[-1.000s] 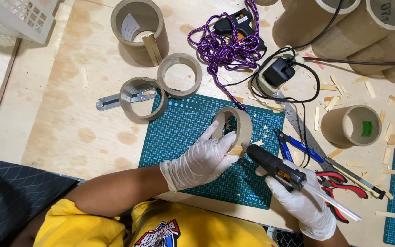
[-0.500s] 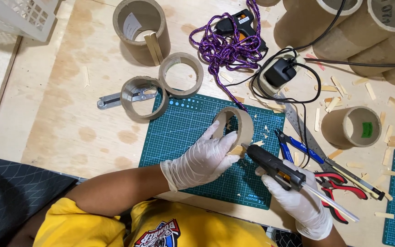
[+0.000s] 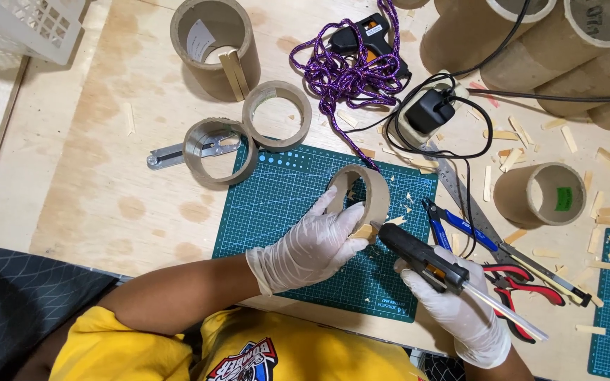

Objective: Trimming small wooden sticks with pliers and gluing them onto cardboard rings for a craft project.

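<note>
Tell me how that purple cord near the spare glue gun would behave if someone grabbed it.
The purple cord lies in a loose, tangled heap, so it is probably floppy and would trail in loops rather than lift as one piece. It drapes against the black glue gun and runs near the black cables, so it may snag or drag them.

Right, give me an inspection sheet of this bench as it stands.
Surface: plywood bench, green cutting mat.
Job's things: cardboard ring held on edge; glue gun nozzle at its lower rim.
Clutter: wood stick offcuts, blue pliers, red pliers, steel ruler, utility knife, cardboard tubes.
Grippers: gloved left hand grips ring; gloved right hand grips gun.
Cables: black cord, purple rope.
Surroundings: white basket.
</note>
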